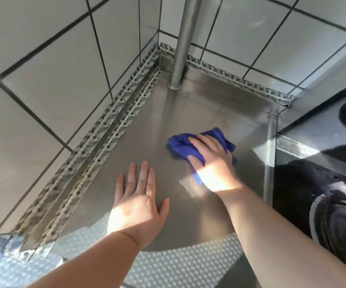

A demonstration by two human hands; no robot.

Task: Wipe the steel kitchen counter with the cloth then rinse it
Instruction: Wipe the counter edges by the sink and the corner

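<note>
We see the right hand right of centre in the frame, palm down on the blue cloth, its fingers spread and bent over the bunched fabric, pressing it onto the steel worktop. The forearm reaches in from the lower right. The left hand lies flat on the worktop at lower centre, fingers straight and slightly fanned, holding nothing, well apart from the cloth. A metal pole stands in the tiled corner at upper centre.
</note>
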